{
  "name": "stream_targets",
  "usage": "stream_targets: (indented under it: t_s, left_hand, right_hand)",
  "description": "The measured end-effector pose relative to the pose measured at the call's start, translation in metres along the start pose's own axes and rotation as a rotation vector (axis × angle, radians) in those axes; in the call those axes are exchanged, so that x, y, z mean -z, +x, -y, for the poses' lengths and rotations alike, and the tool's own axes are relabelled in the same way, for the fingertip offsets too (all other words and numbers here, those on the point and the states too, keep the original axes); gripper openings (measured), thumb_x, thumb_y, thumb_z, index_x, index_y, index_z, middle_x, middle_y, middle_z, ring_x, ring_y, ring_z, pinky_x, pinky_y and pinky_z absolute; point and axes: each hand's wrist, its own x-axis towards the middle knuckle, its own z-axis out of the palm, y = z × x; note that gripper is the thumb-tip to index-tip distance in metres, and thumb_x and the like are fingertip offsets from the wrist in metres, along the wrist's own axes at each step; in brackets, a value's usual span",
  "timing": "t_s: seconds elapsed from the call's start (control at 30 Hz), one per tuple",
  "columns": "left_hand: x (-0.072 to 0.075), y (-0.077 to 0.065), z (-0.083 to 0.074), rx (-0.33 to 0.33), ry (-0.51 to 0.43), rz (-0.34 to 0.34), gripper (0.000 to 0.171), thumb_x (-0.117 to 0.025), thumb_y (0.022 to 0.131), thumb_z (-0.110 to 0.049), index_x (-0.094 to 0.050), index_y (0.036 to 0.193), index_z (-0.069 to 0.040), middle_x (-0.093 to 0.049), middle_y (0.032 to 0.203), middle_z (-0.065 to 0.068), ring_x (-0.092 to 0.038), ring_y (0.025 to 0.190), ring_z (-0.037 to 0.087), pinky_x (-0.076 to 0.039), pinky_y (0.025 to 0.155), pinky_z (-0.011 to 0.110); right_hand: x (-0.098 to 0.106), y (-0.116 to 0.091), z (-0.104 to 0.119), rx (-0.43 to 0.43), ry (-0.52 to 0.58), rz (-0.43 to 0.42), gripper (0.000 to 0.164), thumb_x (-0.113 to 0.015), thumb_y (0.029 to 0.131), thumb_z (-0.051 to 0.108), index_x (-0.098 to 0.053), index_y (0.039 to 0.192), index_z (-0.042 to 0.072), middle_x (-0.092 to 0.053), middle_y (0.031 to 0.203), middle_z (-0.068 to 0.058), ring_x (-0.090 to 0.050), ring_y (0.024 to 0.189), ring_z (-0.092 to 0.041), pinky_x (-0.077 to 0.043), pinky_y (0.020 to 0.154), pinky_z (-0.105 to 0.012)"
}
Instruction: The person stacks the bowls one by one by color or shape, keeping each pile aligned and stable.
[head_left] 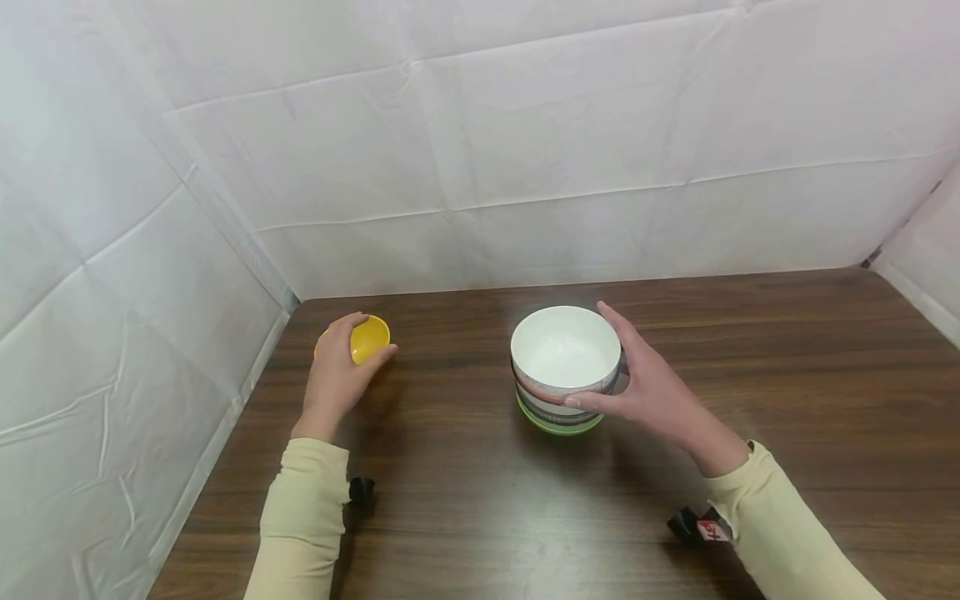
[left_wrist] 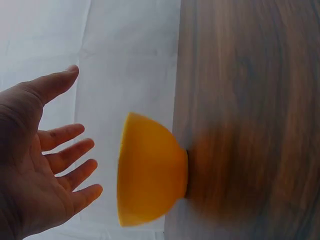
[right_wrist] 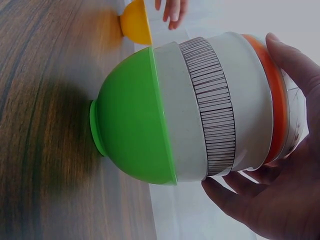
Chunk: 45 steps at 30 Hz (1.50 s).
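Observation:
A yellow bowl point(head_left: 369, 337) stands upright at the table's far left. Above its rim my left hand point(head_left: 333, 379) is spread; in the left wrist view, a gap separates the fingers point(left_wrist: 75, 155) from the bowl. Nearer the middle rises a stack of bowls: green bowl point(right_wrist: 130, 120) lowest, then a white one with a black-lined band point(right_wrist: 212, 105), one with an orange band point(right_wrist: 267, 95), and a white-lined bowl point(head_left: 566, 346) on top. My right hand point(head_left: 652, 387) grips the stack's upper part from the right, thumb on the near side, fingers round the far side.
The dark wood-grain table point(head_left: 465, 517) meets a white cloth backdrop point(head_left: 525, 150) at its back and left. Black devices point(head_left: 362, 492) sit at both wrists, the right one with a red-and-white label point(head_left: 712, 531).

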Motion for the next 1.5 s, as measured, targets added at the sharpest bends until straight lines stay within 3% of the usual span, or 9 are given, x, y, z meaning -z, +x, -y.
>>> stream_targets:
  t_s: [0.3, 0.57, 0.8, 1.1, 1.5]
  left_hand:
    - [-0.002, 0.001, 0.016, 0.072, 0.031, -0.019, 0.075, -0.071, 0.083, -0.037, -0.04, 0.138, 0.002, -0.03, 0.15, 0.024, -0.025, 0.133, 0.045, -0.038, 0.104, 0.062]
    - [-0.006, 0.002, 0.025, 0.133, 0.087, -0.01, 0.103, -0.074, 0.077, -0.048, -0.02, 0.148, 0.002, -0.019, 0.152, 0.029, -0.016, 0.136, 0.046, -0.033, 0.107, 0.065]
    - [-0.004, 0.003, 0.029, 0.202, 0.095, 0.03, 0.112, -0.074, 0.075, -0.05, -0.01, 0.15, 0.002, -0.012, 0.153, 0.033, -0.015, 0.135, 0.05, -0.031, 0.106, 0.067]
    - [-0.004, 0.002, 0.03, 0.256, 0.029, 0.035, 0.108, -0.076, 0.077, -0.039, -0.009, 0.149, 0.005, -0.021, 0.149, 0.034, -0.025, 0.129, 0.052, -0.033, 0.106, 0.065]
    - [-0.002, -0.001, 0.028, 0.31, 0.025, -0.004, 0.11, -0.078, 0.074, -0.042, -0.011, 0.15, 0.001, -0.031, 0.142, 0.035, -0.033, 0.125, 0.049, -0.038, 0.103, 0.063]
  right_hand:
    - [0.001, 0.0, 0.0, -0.008, 0.001, 0.006, 0.116, -0.085, 0.068, 0.032, -0.01, 0.154, 0.011, -0.027, 0.152, -0.021, -0.042, 0.127, -0.04, -0.035, 0.104, -0.065]
    - [0.001, 0.0, -0.001, -0.013, -0.001, 0.008, 0.116, -0.086, 0.068, 0.032, -0.01, 0.154, 0.013, -0.027, 0.152, -0.02, -0.043, 0.126, -0.04, -0.036, 0.104, -0.064]
    - [0.001, 0.001, -0.002, -0.009, -0.006, 0.009, 0.116, -0.086, 0.067, 0.033, -0.01, 0.154, 0.014, -0.027, 0.152, -0.02, -0.044, 0.126, -0.04, -0.036, 0.104, -0.064]
    - [0.001, 0.002, -0.001, -0.006, -0.015, 0.01, 0.116, -0.085, 0.068, 0.035, -0.011, 0.154, 0.012, -0.027, 0.152, -0.021, -0.045, 0.125, -0.041, -0.035, 0.105, -0.064]
    - [0.0, 0.002, -0.002, -0.005, -0.008, 0.013, 0.116, -0.085, 0.068, 0.034, -0.01, 0.154, 0.015, -0.026, 0.153, -0.021, -0.044, 0.125, -0.041, -0.035, 0.105, -0.064]
